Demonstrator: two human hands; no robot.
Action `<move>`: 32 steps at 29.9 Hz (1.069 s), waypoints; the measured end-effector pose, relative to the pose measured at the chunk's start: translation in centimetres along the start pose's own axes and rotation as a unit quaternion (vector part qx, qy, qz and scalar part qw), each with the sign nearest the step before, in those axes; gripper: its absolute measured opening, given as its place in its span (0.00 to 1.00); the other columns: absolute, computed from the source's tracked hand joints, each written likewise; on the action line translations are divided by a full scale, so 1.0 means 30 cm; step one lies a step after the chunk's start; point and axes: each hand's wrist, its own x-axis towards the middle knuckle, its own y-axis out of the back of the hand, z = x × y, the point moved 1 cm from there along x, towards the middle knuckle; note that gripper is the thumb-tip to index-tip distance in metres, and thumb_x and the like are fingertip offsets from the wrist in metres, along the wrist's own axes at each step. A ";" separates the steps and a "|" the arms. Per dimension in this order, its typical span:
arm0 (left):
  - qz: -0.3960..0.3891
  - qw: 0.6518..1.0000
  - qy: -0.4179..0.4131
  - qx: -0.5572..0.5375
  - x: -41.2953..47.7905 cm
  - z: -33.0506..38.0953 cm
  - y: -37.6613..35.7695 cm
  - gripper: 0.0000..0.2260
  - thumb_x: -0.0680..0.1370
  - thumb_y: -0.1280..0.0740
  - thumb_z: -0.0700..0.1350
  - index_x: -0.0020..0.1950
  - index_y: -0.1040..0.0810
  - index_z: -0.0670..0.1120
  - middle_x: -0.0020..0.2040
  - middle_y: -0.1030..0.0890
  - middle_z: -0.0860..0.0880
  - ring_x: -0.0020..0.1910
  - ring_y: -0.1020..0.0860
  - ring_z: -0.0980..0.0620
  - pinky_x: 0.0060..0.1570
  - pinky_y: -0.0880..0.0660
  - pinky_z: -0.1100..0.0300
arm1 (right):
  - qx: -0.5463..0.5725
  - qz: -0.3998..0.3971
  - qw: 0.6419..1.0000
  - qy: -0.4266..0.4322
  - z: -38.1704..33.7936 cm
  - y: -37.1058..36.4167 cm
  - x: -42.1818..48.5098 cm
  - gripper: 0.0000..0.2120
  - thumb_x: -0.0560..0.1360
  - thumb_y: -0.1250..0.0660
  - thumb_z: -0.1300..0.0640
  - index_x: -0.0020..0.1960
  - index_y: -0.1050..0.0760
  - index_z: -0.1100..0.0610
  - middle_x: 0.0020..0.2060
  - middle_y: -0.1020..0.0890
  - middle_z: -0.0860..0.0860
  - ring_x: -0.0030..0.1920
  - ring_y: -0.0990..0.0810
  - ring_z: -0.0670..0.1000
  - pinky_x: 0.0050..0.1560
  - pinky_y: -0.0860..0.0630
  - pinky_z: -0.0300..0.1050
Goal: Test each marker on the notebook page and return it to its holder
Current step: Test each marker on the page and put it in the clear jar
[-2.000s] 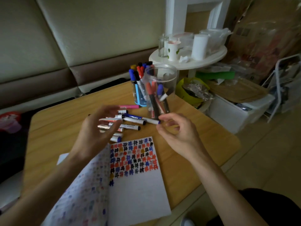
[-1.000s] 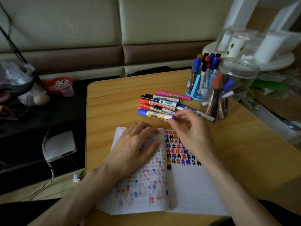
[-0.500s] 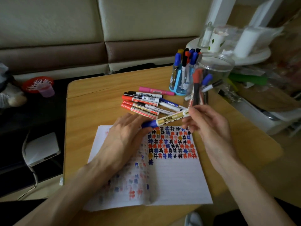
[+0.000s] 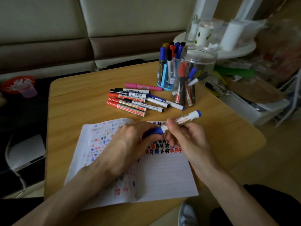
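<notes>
From the head camera: holds a blue marker [image 4: 180,120] in both hands, just above the open notebook [image 4: 162,176] on the wooden table [image 4: 78,98]. Wraps the left hand [image 4: 130,141] round the blue cap end, fingers curled over it. Pinches the white barrel with the right hand [image 4: 187,137], thumb on top, far blue end tilted up and to the right. Cannot tell whether the cap sits tight or partly off. On the right page, rows of blue, red and black hash marks, partly hidden under the hands. Beyond the notebook, a loose heap of markers [image 4: 135,101] lying flat, red, black and blue caps, touching one another. Just behind them, a pink marker [image 4: 143,86]. Toward the far right corner, a blue holder [image 4: 163,79] with markers upright, and close beside it a clear jar [image 4: 200,62] with more markers leaning inside.
</notes>
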 end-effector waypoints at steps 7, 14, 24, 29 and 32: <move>-0.061 0.991 0.073 -0.099 -0.007 -0.032 0.023 0.10 0.81 0.34 0.55 0.57 0.18 0.53 0.45 0.16 0.53 0.45 0.18 0.51 0.47 0.21 0.51 | -0.021 -0.019 0.998 0.048 0.001 -0.013 -0.009 0.08 0.81 0.31 0.54 0.49 0.19 0.59 0.36 0.18 0.53 0.37 0.21 0.49 0.38 0.23 0.40; -0.113 0.978 0.094 -0.145 -0.023 -0.047 0.057 0.16 0.78 0.36 0.58 0.59 0.16 0.53 0.48 0.15 0.52 0.48 0.17 0.51 0.48 0.21 0.50 | -0.027 -0.027 0.997 0.061 -0.006 -0.040 -0.033 0.06 0.80 0.31 0.55 0.51 0.19 0.57 0.35 0.20 0.60 0.37 0.22 0.49 0.38 0.23 0.41; -0.027 0.999 0.034 0.003 -0.073 -0.015 0.028 0.11 0.80 0.35 0.56 0.57 0.21 0.53 0.48 0.17 0.57 0.42 0.20 0.59 0.44 0.22 0.60 | 0.025 0.048 0.999 0.007 0.019 -0.088 -0.052 0.09 0.79 0.29 0.55 0.45 0.17 0.60 0.30 0.20 0.47 0.31 0.24 0.42 0.32 0.28 0.33; -0.082 0.994 0.045 -0.061 -0.062 -0.014 0.028 0.10 0.84 0.38 0.53 0.59 0.20 0.52 0.47 0.17 0.55 0.43 0.19 0.55 0.44 0.23 0.55 | -0.007 0.043 0.999 -0.005 0.009 -0.066 -0.051 0.18 0.78 0.29 0.50 0.45 0.20 0.67 0.33 0.20 0.52 0.33 0.25 0.46 0.32 0.28 0.36; -0.097 0.990 0.055 -0.083 -0.057 -0.029 0.033 0.08 0.84 0.36 0.52 0.58 0.19 0.53 0.45 0.17 0.55 0.42 0.19 0.54 0.42 0.23 0.57 | -0.002 0.036 0.999 -0.007 0.011 -0.063 -0.048 0.18 0.77 0.29 0.49 0.46 0.19 0.67 0.33 0.20 0.52 0.34 0.24 0.46 0.34 0.27 0.37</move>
